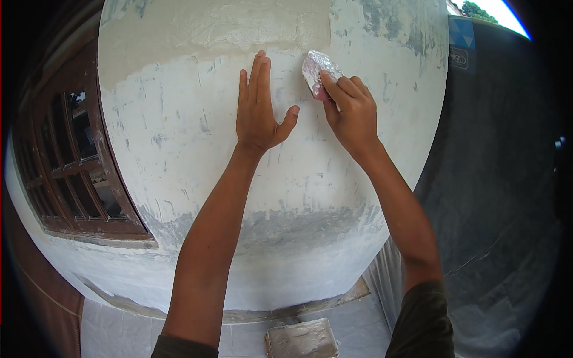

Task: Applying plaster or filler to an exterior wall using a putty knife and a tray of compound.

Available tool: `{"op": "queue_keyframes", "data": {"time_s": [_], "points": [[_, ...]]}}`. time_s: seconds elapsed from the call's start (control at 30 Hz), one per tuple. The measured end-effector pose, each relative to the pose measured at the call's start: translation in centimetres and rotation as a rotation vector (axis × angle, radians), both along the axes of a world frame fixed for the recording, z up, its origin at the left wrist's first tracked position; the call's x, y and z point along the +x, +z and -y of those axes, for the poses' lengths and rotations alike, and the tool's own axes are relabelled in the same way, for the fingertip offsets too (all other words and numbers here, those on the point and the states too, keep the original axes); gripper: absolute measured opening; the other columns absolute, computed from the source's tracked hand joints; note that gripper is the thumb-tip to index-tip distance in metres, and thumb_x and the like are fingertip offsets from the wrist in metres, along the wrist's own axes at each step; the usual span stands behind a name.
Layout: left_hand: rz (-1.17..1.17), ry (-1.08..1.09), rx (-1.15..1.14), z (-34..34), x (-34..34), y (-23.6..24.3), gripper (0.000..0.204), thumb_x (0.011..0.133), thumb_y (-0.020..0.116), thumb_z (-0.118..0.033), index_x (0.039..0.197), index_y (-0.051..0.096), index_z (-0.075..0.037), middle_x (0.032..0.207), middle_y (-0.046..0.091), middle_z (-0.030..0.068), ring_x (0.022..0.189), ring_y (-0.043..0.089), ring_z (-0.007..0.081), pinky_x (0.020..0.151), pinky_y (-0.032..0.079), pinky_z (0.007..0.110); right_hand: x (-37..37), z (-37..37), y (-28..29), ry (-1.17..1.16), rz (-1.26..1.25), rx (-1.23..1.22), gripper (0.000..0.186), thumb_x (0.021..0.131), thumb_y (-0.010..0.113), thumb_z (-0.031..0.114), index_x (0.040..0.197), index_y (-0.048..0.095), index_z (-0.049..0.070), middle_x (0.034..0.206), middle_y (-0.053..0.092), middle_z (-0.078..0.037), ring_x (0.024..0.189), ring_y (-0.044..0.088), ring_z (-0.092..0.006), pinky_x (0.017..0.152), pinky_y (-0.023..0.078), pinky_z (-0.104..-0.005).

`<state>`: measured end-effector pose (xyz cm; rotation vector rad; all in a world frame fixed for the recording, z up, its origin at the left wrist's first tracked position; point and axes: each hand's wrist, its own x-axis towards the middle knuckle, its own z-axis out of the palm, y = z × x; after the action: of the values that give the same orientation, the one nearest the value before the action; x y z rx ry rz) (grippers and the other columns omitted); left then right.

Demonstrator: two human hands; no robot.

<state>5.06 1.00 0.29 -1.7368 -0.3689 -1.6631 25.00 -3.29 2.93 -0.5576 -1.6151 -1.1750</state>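
In front of me is a white wall (298, 155) with grey patches and scratch marks. A smooth beige coat of wet-looking paste (221, 27) covers its upper part. My right hand (353, 110) pinches a small flat pinkish scraper (317, 70), smeared with shiny whitish paste, at the wall just below the coat's lower edge. Its index finger presses along the scraper's face. My left hand (259, 113) is open, fingers stretched upward and thumb apart, flat against or very near the wall; whether it touches cannot be told. Nothing is in it.
To the left is a brown wooden window frame (119, 230) with dark panes. Below, a rectangular block or tray (301, 340) topped with greyish paste lies on a grey sheet-like ground covering (364, 322). A large dark sheet (495, 179) hangs along the right side.
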Motion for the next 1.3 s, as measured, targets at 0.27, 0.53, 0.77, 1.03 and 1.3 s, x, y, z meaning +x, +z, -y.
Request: {"op": "queue_keyframes", "data": {"time_s": [0.27, 0.53, 0.77, 1.03, 1.3], "points": [[-0.007, 0.021, 0.000, 0.1, 0.3, 0.1, 0.085, 0.092, 0.057, -0.037, 0.156, 0.021, 0.006, 0.161, 0.030, 0.0256, 0.149, 0.031, 0.0402, 0.122, 0.015, 0.057, 1.3, -2.6, 7.8, -0.035, -0.049, 0.275, 0.038, 0.077, 0.074, 0.005, 0.115, 0.071, 0.008, 0.088, 0.064, 0.000, 0.084, 0.061, -0.0211, 0.074, 0.050, -0.0364], [-0.002, 0.034, 0.009, -0.1, 0.2, 0.1, 0.087, 0.090, 0.060, -0.039, 0.154, 0.024, 0.007, 0.159, 0.032, 0.0269, 0.149, 0.032, 0.0397, 0.122, 0.016, 0.057, 0.5, -4.1, 4.8, -0.097, 0.017, 0.146, 0.033, 0.081, 0.068, 0.004, 0.114, 0.070, 0.006, 0.091, 0.064, 0.000, 0.090, 0.062, -0.0198, 0.083, 0.047, -0.0400], [0.001, 0.048, 0.007, -0.3, 0.3, 0.1, 0.088, 0.089, 0.061, -0.043, 0.152, 0.028, 0.008, 0.158, 0.034, 0.0280, 0.148, 0.033, 0.0391, 0.121, 0.017, 0.058, 0.9, -3.8, 0.3, -0.098, 0.027, 0.080, 0.039, 0.080, 0.069, 0.002, 0.119, 0.069, 0.004, 0.089, 0.059, -0.002, 0.088, 0.059, -0.0196, 0.082, 0.046, -0.0407], [0.022, 0.036, 0.005, -0.2, -0.1, 0.1, 0.088, 0.090, 0.060, -0.043, 0.154, 0.025, 0.005, 0.160, 0.031, 0.0266, 0.150, 0.031, 0.0385, 0.122, 0.015, 0.059, 0.4, -0.1, -0.1, 0.105, 0.020, 0.067, 0.053, 0.068, 0.078, -0.003, 0.119, 0.070, 0.003, 0.079, 0.056, -0.003, 0.076, 0.056, -0.0204, 0.069, 0.044, -0.0344], [0.044, 0.016, -0.006, -0.1, 0.3, 0.1, 0.087, 0.093, 0.053, -0.043, 0.156, 0.019, 0.006, 0.161, 0.028, 0.0262, 0.150, 0.028, 0.0407, 0.123, 0.008, 0.059, -0.9, -3.9, 7.6, -0.055, 0.025, 0.271, 0.036, 0.078, 0.070, 0.004, 0.113, 0.071, 0.005, 0.085, 0.063, -0.002, 0.083, 0.061, -0.0201, 0.074, 0.047, -0.0364]]}}
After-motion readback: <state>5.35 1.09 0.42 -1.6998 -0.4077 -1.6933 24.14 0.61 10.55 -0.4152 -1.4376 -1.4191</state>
